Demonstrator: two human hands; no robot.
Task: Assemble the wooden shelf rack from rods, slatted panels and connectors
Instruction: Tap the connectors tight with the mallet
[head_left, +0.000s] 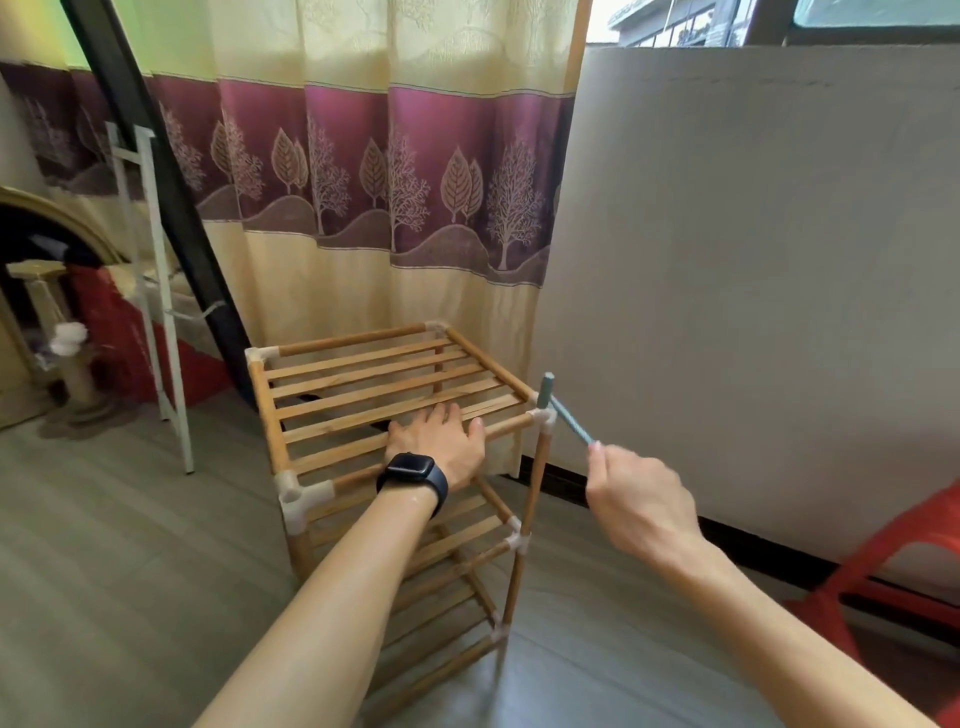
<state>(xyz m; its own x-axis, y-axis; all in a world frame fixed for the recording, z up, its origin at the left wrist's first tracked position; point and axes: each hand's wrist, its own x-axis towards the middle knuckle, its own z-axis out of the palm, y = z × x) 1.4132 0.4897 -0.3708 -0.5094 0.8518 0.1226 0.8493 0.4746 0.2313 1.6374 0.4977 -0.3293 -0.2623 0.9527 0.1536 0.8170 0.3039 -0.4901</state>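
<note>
On my feed the grey floor (104, 545) fills the lower part of the view, with a cream and maroon curtain (363, 182) printed with trees hanging at its far edge and a pale wall (753, 260) running along its right edge.

The wooden rack (291, 415) stands upright on the floor just in front of the curtain, near the corner where curtain and wall meet. I can see several tiers of slats joined by rods and pale plastic corner pieces. A red chair (893, 561) sits at the right edge of the floor against the wall. A white metal frame (156, 291) leans near the left edge, and a scratching post (72, 353) stands behind it.

My left hand (439, 441) lies flat on the front edge of the top slatted panel (374, 384), fingers straight and spread on the slats, a dark watch (413, 475) on the wrist. My right hand (641, 499) is closed round the handle of a small grey hammer (563, 415), held out past the rack's near right corner. The hammer head sits directly over the connector (543, 418) at that corner. I cannot tell whether the head touches it.
</note>
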